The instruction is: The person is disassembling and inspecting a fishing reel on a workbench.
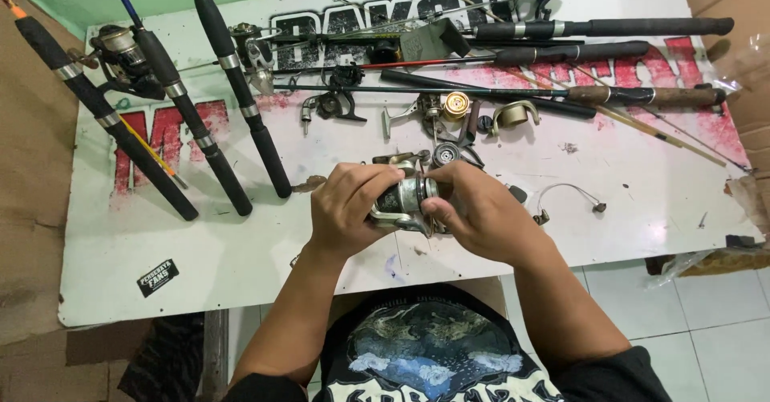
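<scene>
Gripping spinning reel (405,199) — left hand (346,209), right hand (475,213) both clamped, body half hidden | black sticker (157,278) — front-left on white table (241,241)

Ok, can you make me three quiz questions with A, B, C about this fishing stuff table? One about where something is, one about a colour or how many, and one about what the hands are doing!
1. Where do the three black rod handles lie?
A. On the table's left part
B. On the floor tiles
C. In the person's lap

2. What colour is the small round cap among the loose parts above the hands?
A. Blue
B. Gold
C. Green

3. What is happening with the silver fishing reel?
A. It lies alone on the table
B. One hand holds it
C. Both hands hold it

Answers:
1 A, the handles slant across the left of the white table.
2 B, it shines gold beside grey metal parts.
3 C, the left hand and right hand both wrap fingers round it.
</scene>
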